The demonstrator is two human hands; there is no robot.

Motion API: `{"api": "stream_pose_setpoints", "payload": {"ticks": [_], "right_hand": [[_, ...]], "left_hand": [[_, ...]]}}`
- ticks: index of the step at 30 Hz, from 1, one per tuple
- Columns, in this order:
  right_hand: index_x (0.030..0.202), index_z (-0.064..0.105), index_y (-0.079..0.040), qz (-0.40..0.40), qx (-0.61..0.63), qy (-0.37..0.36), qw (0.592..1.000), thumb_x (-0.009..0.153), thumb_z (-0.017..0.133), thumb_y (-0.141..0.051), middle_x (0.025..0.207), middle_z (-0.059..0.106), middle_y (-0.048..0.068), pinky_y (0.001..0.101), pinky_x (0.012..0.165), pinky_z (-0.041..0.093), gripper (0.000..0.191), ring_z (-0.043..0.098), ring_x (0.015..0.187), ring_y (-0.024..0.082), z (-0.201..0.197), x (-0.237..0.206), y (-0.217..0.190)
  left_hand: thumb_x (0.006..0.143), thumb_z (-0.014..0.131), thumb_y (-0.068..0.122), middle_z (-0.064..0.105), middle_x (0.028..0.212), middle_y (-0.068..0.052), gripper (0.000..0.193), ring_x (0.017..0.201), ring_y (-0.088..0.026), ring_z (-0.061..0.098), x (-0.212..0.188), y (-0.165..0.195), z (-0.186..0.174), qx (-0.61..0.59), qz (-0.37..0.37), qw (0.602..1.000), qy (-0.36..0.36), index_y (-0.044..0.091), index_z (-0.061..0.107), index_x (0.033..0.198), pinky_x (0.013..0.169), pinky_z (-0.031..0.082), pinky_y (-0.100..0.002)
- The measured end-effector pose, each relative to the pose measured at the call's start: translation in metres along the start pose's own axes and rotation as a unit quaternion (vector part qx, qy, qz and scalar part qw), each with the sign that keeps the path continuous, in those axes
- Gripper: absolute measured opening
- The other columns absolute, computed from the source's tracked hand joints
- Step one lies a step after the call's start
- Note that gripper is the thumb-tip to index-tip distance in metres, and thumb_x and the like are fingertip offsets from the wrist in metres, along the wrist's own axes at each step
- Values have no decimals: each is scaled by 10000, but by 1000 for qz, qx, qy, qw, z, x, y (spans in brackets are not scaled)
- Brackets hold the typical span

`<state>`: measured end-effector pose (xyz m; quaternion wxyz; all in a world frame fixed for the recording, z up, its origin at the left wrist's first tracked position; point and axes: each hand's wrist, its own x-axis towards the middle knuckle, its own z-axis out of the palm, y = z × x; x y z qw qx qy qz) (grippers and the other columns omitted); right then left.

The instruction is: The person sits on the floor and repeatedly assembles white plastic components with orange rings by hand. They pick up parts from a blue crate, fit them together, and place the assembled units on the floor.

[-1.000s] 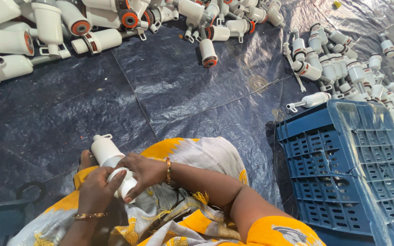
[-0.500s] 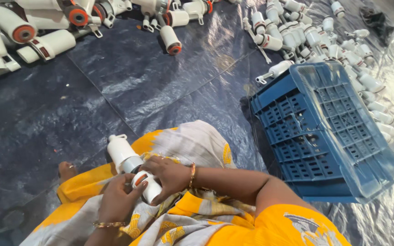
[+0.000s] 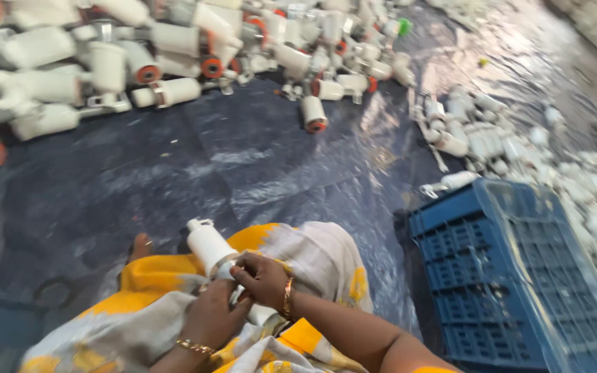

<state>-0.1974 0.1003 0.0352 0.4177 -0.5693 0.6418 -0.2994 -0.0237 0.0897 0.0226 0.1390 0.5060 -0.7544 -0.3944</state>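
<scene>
I sit on a dark tarp with a white plastic cylinder part (image 3: pixel 209 243) resting on my lap. My left hand (image 3: pixel 210 316) grips its lower end from below. My right hand (image 3: pixel 262 278) pinches the metal band around the part's middle with its fingertips. Both wrists carry gold bangles. The part's narrow cap end points up and away from me; its lower end is hidden under my hands. My yellow and white clothing (image 3: pixel 312 255) lies beneath it.
A blue plastic crate (image 3: pixel 513 276) stands at my right, partly covered by a clear sheet. Several white cylinder parts with orange ends (image 3: pixel 174 90) are heaped across the far tarp. Smaller white parts (image 3: pixel 478 141) lie piled beyond the crate.
The view has swung left and tilted. My hands have kept hold of the white part, and my right fingers have moved up onto its metal band.
</scene>
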Motion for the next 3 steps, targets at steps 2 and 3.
{"api": "stream_pose_setpoints", "payload": {"ticks": [2, 3], "right_hand": [[1067, 695, -77, 7, -28, 11, 1000, 961, 670, -338, 869, 761, 77, 309, 692, 573, 282, 704, 727, 114, 9, 4, 1], [1063, 696, -90, 39, -16, -1, 999, 955, 662, -340, 853, 767, 81, 308, 683, 590, 274, 725, 707, 129, 12, 5, 1]], "left_hand": [[824, 686, 491, 713, 1003, -120, 383, 958, -358, 684, -5, -14, 10, -3, -20, 1000, -4, 155, 692, 1007, 838, 541, -501], [824, 686, 491, 713, 1003, -120, 383, 958, -358, 684, -31, -58, -23, -4, -30, 1000, 3, 155, 692, 1007, 838, 541, -501]]}}
